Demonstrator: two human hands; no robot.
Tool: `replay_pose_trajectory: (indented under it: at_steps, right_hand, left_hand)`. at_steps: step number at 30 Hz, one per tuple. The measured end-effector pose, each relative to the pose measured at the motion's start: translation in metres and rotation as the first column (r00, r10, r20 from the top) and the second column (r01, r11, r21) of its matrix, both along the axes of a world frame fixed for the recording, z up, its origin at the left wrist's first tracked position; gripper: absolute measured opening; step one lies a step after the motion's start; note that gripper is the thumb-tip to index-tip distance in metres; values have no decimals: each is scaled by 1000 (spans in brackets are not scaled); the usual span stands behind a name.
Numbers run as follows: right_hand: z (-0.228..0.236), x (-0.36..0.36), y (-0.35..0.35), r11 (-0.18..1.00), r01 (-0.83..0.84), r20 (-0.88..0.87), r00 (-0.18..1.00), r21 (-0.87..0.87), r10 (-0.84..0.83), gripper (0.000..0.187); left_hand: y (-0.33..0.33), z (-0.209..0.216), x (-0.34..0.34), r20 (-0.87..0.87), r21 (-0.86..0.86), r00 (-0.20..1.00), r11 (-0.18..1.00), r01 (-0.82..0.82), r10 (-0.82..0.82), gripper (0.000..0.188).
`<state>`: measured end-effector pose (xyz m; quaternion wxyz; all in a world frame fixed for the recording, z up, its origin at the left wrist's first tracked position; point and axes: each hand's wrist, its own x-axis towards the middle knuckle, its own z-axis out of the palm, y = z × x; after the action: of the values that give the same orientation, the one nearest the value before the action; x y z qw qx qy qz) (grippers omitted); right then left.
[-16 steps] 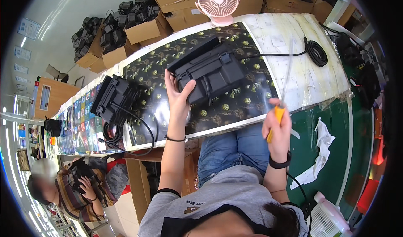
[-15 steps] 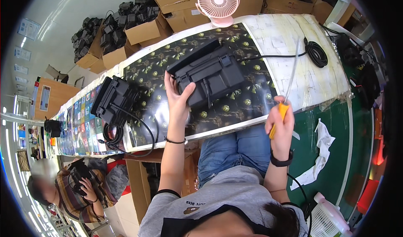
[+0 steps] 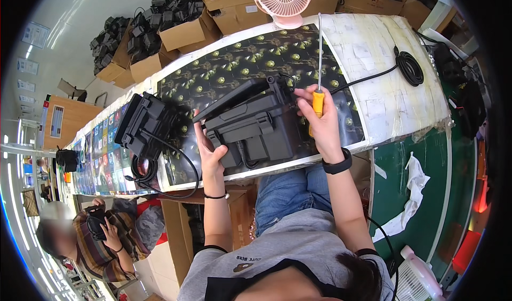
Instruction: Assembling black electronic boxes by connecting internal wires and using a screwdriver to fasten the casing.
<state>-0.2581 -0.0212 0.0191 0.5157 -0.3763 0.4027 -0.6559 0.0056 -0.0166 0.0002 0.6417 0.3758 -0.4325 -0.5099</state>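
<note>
A black plastic box with a hinged flap and latches point(image 3: 250, 130) lies tilted near the front edge of the table. My left hand point(image 3: 211, 156) grips its left end, thumb on the near face and fingers behind. In my right hand point(image 3: 325, 127) is a screwdriver point(image 3: 318, 102) with a yellow handle, its long metal shaft pointing away from me. The fingertips of that hand are at the box's right end, where a black cable point(image 3: 368, 80) runs off to a coil point(image 3: 409, 69). Whether they touch the box is unclear.
A similar black box point(image 3: 145, 124) with a coiled cable stands to the left. A pink fan point(image 3: 282, 1) is at the table's far edge. Behind are cartons point(image 3: 186, 34) of black units. At lower left, another person point(image 3: 101, 237) holds a black object.
The black box has come nearer to me and turned, its right end now farther away. My right hand has moved left with the screwdriver, from beyond the table edge to the box's right end.
</note>
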Motion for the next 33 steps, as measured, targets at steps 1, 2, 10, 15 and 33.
replay_pose_trajectory:
  at_steps: [1, 2, 10, 15, 33]
  right_hand:
    - [-1, 3, -3, 1000, 20, 2, 1000, -22, -20, 30]
    - [-2, 5, -5, 997, 34, 12, 999, -67, -34, 31]
    - [-9, -14, -7, 970, -107, -63, 993, -217, 95, 32]
    - [-10, -14, -15, 927, -30, -60, 998, -375, 8, 44]
    - [19, -27, 18, 952, -197, -29, 980, -235, 196, 39]
  left_hand:
    - [1, 1, -1, 11, 15, 1000, 1000, 20, -21, 132]
    - [1, 2, -3, 20, -3, 999, 1000, 27, -26, 132]
    - [2, 7, -7, 4, 45, 994, 993, 107, -107, 133]
    - [0, 2, -6, 52, 100, 986, 983, 154, -159, 133]
    - [52, 13, -21, -156, 51, 987, 997, 50, -41, 122]
